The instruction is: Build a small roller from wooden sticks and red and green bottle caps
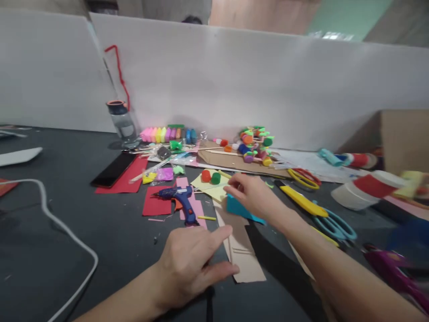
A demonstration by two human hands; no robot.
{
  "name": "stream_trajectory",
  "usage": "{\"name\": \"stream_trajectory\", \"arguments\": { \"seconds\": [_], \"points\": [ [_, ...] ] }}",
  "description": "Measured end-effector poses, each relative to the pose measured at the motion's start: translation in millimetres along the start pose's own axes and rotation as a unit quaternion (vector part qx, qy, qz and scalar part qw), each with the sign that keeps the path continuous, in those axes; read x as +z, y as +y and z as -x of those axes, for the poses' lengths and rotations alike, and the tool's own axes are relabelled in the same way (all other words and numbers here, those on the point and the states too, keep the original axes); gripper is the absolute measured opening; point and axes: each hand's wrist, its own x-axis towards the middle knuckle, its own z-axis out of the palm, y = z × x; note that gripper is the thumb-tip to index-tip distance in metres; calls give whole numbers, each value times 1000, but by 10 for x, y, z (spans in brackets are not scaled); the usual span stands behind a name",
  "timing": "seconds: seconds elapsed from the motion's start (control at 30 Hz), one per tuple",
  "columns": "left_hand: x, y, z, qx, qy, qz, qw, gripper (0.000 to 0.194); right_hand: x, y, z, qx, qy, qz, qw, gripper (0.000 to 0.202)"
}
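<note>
My left hand [197, 259] is at the lower middle, with a thin wooden stick [231, 249] held upright in the picture between thumb and forefinger. Under the stick lies a strip of tan cardboard [250, 268] with two more short sticks [244, 251] on it. My right hand [250, 192] hovers over a blue paper piece [237, 208], its fingers bent together near a pale yellow sheet [217, 192]. What its fingertips hold, if anything, is too small to make out. Red and green clay pieces [216, 178] sit on the yellow sheet.
A blue glue gun [182, 199] lies left of the cardboard, near a phone [115, 170] and a bottle [124, 125]. On the right are a yellow cutter [303, 201], blue-handled scissors [335, 223], a paper cup [367, 190] and a purple glue gun [395, 277]. A white cable [67, 228] crosses the left side.
</note>
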Motion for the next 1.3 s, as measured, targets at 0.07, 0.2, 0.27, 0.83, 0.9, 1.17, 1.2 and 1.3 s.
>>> {"name": "stream_trajectory", "arguments": {
  "seconds": [0.07, 0.2, 0.27, 0.83, 0.9, 1.17, 1.2, 1.3],
  "points": [
    [-22, -11, -12, 17, 25, -11, 999, 38, 102, -389, -47, -44, -27, -26, 998, 27],
    [-9, -26, -2, 32, 46, -11, 998, 40, 320, -963, -130, -61, -85, -34, 994, 33],
    [2, -29, 0, 31, 45, -1, 998, 39, 388, -1079, -170, -48, -104, -40, 993, 32],
    [-139, -19, -52, -39, 90, -20, 995, 36, 239, -707, 62, 52, -81, -494, 864, 27],
    [-159, -62, -44, -51, 112, -16, 992, 40, 252, -679, 58, 52, -92, -539, 836, 26],
    [-118, -169, -11, -182, 142, 66, 971, 40, 265, -637, 32, 30, -118, -664, 738, 19],
    [-102, -177, -7, -191, 142, 73, 968, 39, 253, -637, 39, 29, -113, -675, 728, 19],
    [-64, -193, 6, -224, 152, 84, 959, 39, 189, -644, 67, 23, -82, -700, 709, 20]
  ]
}}
